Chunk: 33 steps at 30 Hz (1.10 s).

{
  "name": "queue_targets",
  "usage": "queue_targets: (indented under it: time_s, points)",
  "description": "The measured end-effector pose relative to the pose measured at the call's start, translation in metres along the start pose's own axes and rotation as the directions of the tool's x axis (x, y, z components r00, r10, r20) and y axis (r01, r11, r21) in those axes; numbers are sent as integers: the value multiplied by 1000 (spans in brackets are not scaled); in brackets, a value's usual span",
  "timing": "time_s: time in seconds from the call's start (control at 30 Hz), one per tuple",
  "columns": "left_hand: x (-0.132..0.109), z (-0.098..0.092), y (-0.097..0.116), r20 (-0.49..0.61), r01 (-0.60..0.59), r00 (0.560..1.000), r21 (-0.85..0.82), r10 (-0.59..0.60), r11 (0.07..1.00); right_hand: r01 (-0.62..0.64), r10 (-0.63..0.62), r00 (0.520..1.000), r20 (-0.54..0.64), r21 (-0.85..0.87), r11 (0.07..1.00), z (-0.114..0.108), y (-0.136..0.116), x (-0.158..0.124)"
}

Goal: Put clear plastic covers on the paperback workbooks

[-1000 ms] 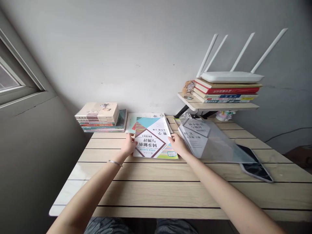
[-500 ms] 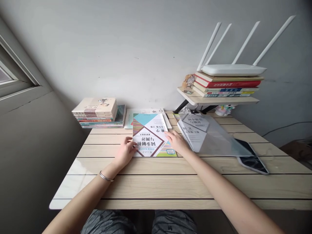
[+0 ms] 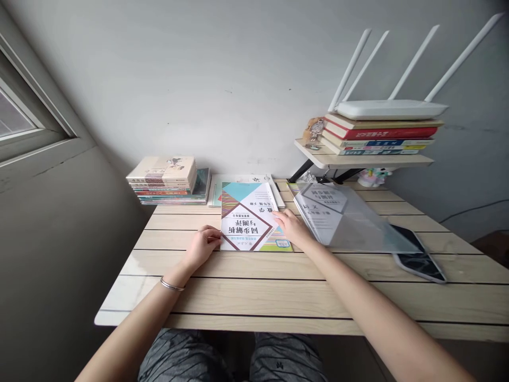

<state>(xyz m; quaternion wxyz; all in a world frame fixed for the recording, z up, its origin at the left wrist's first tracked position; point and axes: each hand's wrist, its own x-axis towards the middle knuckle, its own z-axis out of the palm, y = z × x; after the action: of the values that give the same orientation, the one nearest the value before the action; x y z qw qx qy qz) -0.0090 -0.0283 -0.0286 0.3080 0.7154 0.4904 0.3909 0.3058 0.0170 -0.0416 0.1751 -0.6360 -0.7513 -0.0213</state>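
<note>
A workbook (image 3: 248, 228) with a white, teal and striped cover lies on the desk, its print upside down to me. At its left edge, my left hand (image 3: 203, 245) is closed, with the fingertips pinching the edge near the lower corner. My right hand (image 3: 293, 228) grips the opposite edge, its index finger over the cover. Beyond the workbook, partly beneath its far end, lie a pale book (image 3: 217, 192) and other flat papers. A clear plastic cover (image 3: 363, 228) lies to the right, over a similar workbook (image 3: 320, 209).
A phone (image 3: 421, 266) sits partly under the plastic cover. At back left is a stack of books (image 3: 163, 178). A raised shelf (image 3: 366, 160) at back right carries books (image 3: 382, 134) and a white router (image 3: 392, 110). A small figurine (image 3: 374, 176) stands beneath it.
My left fingers have slid off the cover out to the workbook's left edge. My right hand keeps its place at the right edge. The whole view has shifted slightly.
</note>
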Motion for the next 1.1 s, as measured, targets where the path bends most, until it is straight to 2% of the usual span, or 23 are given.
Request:
queue_targets:
  time_s: [0.07, 0.13, 0.2, 0.27, 0.33, 0.43, 0.53, 0.6, 0.67, 0.8, 0.93, 1.1]
  points:
    - [-2, 3, 1, -16, -94, 995, 129, 97, 987, 4, -4, 1000, 1, -8, 1000, -1, 0, 1]
    - [-4, 6, 5, 13, -240, 969, 290, 247, 926, 27, -27, 1000, -6, -30, 999, -4, -1, 2]
    - [-6, 7, 11, 116, -391, 920, 366, 375, 845, 79, -81, 996, -24, -78, 994, -9, -3, 3]
    - [-8, 8, 17, 222, -480, 877, 364, 426, 798, 148, -155, 987, -44, -130, 980, -15, -9, 2]
    - [-8, 9, 21, 274, -510, 858, 367, 434, 778, 211, -221, 973, -67, -131, 969, -19, -24, -3]
    - [-8, 10, 22, 273, -518, 855, 393, 441, 760, 309, -303, 943, -141, 23, 951, -20, -60, -22]
    - [-6, 12, 17, 246, -519, 855, 403, 456, 754, 468, -430, 877, -216, 173, 867, -16, -101, -45]
    - [-6, 14, 13, 230, -517, 856, 405, 463, 754, 528, -493, 844, -210, 163, 834, -12, -118, -55]
    - [-5, 15, 9, 224, -523, 852, 402, 473, 751, 544, -519, 834, -190, 115, 832, -10, -123, -59]
    - [-5, 14, 5, 214, -535, 844, 392, 492, 748, 550, -526, 827, -202, 89, 831, -11, -103, -58]
    - [-6, 6, 3, 225, -533, 846, 372, 483, 760, 593, -535, 798, -278, 195, 782, -19, -59, -62]
    - [-5, -7, -3, 243, -513, 858, 340, 453, 788, 545, -471, 832, -293, 275, 792, -28, 0, -73]
